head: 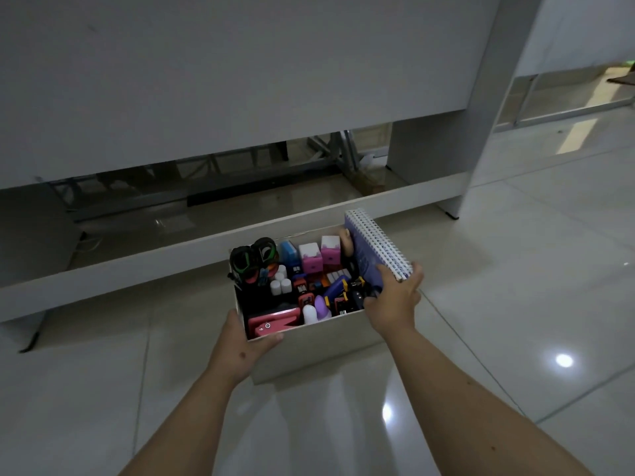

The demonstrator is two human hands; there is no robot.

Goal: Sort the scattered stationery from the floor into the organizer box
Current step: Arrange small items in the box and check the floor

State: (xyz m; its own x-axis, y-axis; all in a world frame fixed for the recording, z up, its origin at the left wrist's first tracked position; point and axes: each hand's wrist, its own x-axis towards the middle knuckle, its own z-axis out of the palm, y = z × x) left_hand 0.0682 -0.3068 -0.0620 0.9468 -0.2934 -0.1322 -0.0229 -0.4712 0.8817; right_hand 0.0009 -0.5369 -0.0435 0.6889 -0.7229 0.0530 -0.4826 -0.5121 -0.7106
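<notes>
Gripping the organizer box (309, 341) at its near-left corner, the left hand (242, 348) curls round the rim; the right hand (395, 297) clasps 2 spiral notebooks (378, 245) at its right edge.

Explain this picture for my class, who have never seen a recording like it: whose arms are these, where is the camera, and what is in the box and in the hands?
There is no machine here. A person wears a camera on the head, so this single view looks forward and down along their own two bare arms. On the glossy tiled floor stands a white organizer box, in front of white furniture. The box is full of stationery: a pink stapler, tape dispensers, small white tubes and other colourful items. The left hand grips the box's near left corner. The right hand holds purple spiral notebooks standing on edge at the box's right side.
</notes>
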